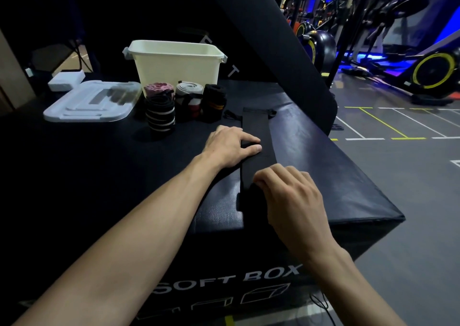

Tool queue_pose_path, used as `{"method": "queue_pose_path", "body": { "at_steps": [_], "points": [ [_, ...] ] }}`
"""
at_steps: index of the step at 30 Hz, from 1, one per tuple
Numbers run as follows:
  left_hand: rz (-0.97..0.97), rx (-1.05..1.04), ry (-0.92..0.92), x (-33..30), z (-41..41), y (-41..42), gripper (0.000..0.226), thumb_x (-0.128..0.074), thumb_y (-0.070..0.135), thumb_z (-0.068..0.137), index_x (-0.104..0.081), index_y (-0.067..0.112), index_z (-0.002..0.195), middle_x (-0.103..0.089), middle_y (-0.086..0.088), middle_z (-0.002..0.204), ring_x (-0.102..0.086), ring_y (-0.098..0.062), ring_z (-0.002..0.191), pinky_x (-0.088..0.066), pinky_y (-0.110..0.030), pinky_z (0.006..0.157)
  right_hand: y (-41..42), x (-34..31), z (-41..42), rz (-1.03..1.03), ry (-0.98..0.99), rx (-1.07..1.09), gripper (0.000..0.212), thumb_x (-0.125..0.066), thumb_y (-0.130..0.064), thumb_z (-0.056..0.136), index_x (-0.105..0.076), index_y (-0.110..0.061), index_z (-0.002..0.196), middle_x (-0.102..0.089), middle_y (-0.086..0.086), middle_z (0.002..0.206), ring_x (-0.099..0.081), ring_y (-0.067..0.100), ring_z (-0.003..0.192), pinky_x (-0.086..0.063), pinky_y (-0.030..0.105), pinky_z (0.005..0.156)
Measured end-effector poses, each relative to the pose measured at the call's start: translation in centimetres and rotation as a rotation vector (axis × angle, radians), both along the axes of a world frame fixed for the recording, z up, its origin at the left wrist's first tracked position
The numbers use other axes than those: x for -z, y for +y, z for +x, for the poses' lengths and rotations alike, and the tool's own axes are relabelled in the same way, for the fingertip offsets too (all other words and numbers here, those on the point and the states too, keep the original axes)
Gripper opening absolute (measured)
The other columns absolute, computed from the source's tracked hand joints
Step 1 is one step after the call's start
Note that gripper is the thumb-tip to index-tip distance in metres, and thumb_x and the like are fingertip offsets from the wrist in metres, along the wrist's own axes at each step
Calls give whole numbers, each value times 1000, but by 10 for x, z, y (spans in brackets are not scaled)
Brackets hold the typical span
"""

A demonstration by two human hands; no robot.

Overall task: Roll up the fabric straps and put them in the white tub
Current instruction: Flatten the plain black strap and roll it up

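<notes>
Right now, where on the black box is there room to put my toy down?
Bare top lies left of the left hand, nearer you than the lid, and right of the flat black strap. It is crowded by the white tub, where rolled straps stand.

Black soft box [323, 166] carries strap [256, 131], tub [174, 69], rolls [160, 113], lid [89, 102].
</notes>
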State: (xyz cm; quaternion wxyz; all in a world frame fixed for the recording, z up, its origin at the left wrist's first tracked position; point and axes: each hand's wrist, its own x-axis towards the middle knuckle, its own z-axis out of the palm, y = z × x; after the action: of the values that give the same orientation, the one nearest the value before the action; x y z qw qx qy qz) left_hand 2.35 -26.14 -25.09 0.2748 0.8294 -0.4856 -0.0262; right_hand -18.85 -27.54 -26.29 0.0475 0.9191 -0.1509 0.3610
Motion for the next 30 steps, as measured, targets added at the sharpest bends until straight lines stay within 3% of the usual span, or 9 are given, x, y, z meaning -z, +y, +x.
{"method": "queue_pose_path", "body": {
  "at_steps": [1,4,8,12,16,23,26,30],
  "points": [
    [-1,-4,-1,0,-1,0,38,-62,62,92,-68,49,127,-57,3,145,-37,-23,143,-30,-38,115,-1,1,-3,5,1,-34,4,-65,-23,93,-66,-21,90,-62,-6,87,-57,20,78,-41,33,72],
    [6,-22,-28,-1,-2,-2,39,-61,62,93,-67,48,129,-60,5,142,-38,-23,140,-29,-38,113,-4,3,-11,78,47,-66,24,-68,-44,89,-71,-24,102,-67,-9,103,-60,16,94,-43,32,80],
    [2,-58,-64,2,0,-6,42,-60,67,90,-68,47,127,-65,6,135,-42,-23,134,-33,-39,111,-15,7,-7,160,111,-65,40,-77,-40,81,-70,-25,117,-67,-12,111,-62,17,99,-44,32,83],
    [-54,-69,-74,6,5,-9,43,-63,70,86,-72,45,119,-71,10,119,-48,-23,124,-38,-41,108,-19,7,0,108,97,-57,39,-63,-41,86,-70,-22,119,-70,-8,107,-66,19,93,-44,33,79],
    [-66,-41,-62,7,9,-9,46,-66,75,79,-73,47,115,-70,14,116,-47,-21,119,-37,-41,104,-16,2,3,70,122,-49,49,-50,-44,90,-62,-15,126,-73,-4,102,-68,17,89,-37,31,80],
    [-98,14,22,4,11,-2,55,-77,80,61,-76,47,105,-64,23,114,-45,-15,122,-35,-40,110,0,-11,-6,189,230,-70,27,-51,-47,92,-56,-24,105,-68,-5,79,-63,18,79,-39,37,78],
    [-89,16,22,4,11,-1,55,-77,81,59,-76,49,104,-62,22,115,-45,-15,122,-35,-40,110,6,-14,-7,212,243,-43,23,-54,-44,95,-58,-22,103,-68,-3,81,-64,22,80,-45,43,75],
    [-88,8,10,5,10,-2,55,-75,83,60,-75,51,104,-63,18,121,-45,-15,124,-35,-40,109,5,-10,-2,252,228,11,22,-48,-44,101,-60,-26,105,-65,-8,97,-61,19,91,-36,37,76]
  ]
}}
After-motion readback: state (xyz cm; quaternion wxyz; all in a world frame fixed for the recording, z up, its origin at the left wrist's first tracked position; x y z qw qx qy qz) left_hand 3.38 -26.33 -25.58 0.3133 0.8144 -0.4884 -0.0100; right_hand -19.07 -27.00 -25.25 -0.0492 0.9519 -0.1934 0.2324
